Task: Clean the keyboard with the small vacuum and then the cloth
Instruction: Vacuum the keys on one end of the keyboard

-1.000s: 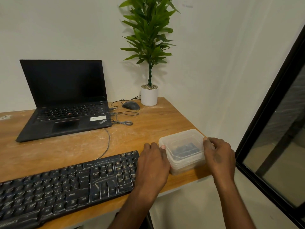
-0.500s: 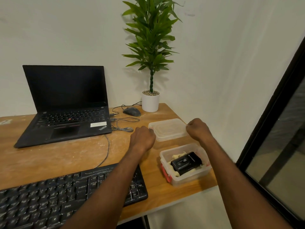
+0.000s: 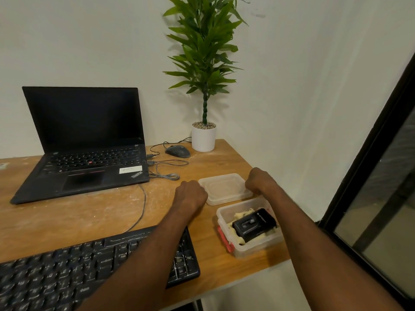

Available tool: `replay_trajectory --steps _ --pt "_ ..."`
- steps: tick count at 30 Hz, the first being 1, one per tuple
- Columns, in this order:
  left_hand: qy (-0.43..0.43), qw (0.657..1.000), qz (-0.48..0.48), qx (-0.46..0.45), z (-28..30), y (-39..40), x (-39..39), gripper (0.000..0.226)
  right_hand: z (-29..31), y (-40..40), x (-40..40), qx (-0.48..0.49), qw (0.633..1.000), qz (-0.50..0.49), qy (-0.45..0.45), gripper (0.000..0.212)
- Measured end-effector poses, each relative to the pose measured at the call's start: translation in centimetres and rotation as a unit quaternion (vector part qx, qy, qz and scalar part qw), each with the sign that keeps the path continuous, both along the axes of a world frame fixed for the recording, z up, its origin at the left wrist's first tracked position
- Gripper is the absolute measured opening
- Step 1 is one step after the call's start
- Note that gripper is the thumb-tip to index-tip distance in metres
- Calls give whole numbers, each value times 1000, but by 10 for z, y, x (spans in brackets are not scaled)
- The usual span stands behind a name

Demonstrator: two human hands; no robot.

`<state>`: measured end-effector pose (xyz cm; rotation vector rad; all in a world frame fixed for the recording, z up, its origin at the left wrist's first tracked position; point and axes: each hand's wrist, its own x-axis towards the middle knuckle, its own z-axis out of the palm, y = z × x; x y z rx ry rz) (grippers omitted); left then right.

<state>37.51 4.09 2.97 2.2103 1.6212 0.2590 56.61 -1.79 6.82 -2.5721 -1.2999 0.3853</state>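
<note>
Keyboard (image 3: 94,272), black, lies at the near left of the wooden desk (image 3: 89,216), its right end under the left forearm. Its cable runs back toward the laptop (image 3: 83,142), which stands open with a dark screen at the far left.

Just right of the keyboard, near the desk's front edge, sits an open clear tub (image 3: 249,227). Inside it lies a small black vacuum (image 3: 253,224) on top of a pale yellow cloth (image 3: 241,215); something red shows along the tub's left wall.

Directly behind the tub, the lid (image 3: 224,188) lies flat on the desk. The left hand (image 3: 190,195) is at the lid's left edge and the right hand (image 3: 260,180) at its right edge, both with fingers curled under and knuckles up. The fingertips are hidden, so I cannot tell whether either hand grips the lid or only rests against it.

Farther back, a dark mouse (image 3: 177,151) sits beside a white pot (image 3: 203,139) with a tall green plant (image 3: 204,52), and loose grey cables (image 3: 167,169) lie between the mouse and the laptop. A dark-framed window (image 3: 377,198) fills the right side.
</note>
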Motion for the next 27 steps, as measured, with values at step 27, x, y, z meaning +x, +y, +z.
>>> replay_trajectory --steps 27 --pt "-5 983 -149 107 40 -138 -10 55 7 -143 -74 149 981 -72 -104 20"
